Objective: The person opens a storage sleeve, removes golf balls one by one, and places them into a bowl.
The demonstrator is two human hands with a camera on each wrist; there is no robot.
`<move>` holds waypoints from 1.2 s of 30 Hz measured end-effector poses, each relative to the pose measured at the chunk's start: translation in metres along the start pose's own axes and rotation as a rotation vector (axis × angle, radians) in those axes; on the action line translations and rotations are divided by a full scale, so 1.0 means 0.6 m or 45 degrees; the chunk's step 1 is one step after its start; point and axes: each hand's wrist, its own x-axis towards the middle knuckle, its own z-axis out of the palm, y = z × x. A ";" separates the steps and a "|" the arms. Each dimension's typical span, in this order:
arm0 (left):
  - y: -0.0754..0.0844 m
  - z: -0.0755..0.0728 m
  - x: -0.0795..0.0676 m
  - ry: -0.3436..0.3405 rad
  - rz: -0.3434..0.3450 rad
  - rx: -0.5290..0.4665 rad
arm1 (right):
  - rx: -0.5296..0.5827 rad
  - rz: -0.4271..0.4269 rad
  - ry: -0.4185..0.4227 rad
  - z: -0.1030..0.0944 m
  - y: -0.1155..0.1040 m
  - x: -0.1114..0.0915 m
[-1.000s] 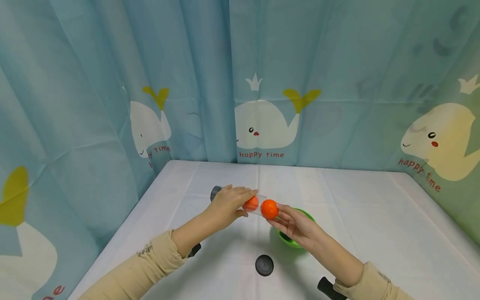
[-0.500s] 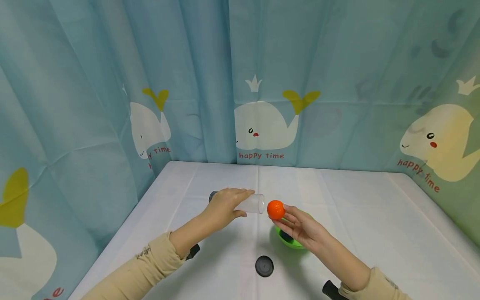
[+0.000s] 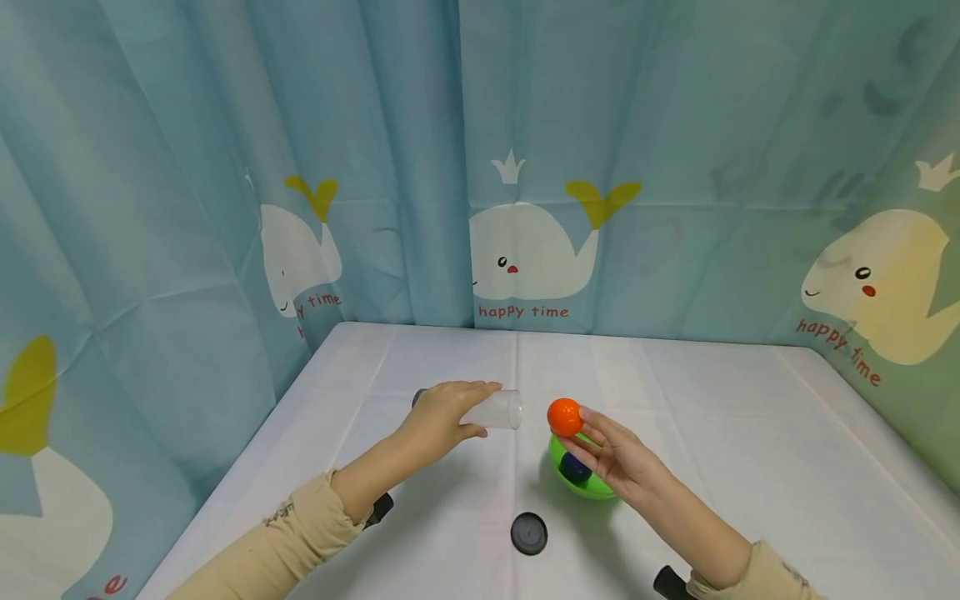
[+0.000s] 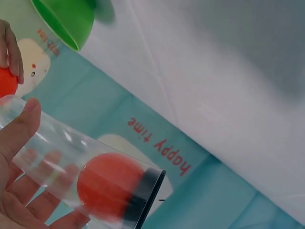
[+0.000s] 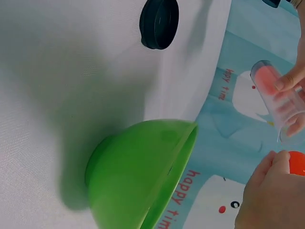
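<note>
1. Head view: at the centre of the frame, just below the middle, the left hand [image 3: 438, 421] is partly closed, fingers and thumb curled round a clear tube [image 3: 498, 409] whose open end points right.
2. Left wrist view, bottom centre: one red-orange ball [image 4: 107, 186] sits inside the tube, beside its black end [image 4: 148, 196].
3. Head view, right of the tube and apart from it: the right hand [image 3: 624, 462] pinches an orange ball [image 3: 565, 417].
4. Below that, a green bowl [image 3: 600, 492] holds a dark-blue thing [image 3: 575, 468].
5. Lower centre: a black lid [image 3: 529, 533] lies on the white bench [image 3: 720, 425].
</note>
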 end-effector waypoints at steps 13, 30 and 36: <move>-0.007 -0.002 -0.016 0.013 -0.117 -0.074 | -0.083 -0.074 0.028 -0.016 -0.010 0.004; -0.008 -0.005 -0.017 0.088 -0.143 -0.097 | -0.438 -0.270 -0.059 -0.043 -0.029 -0.007; -0.008 -0.006 -0.020 0.102 -0.151 -0.088 | -0.737 -0.377 -0.023 -0.047 -0.032 -0.005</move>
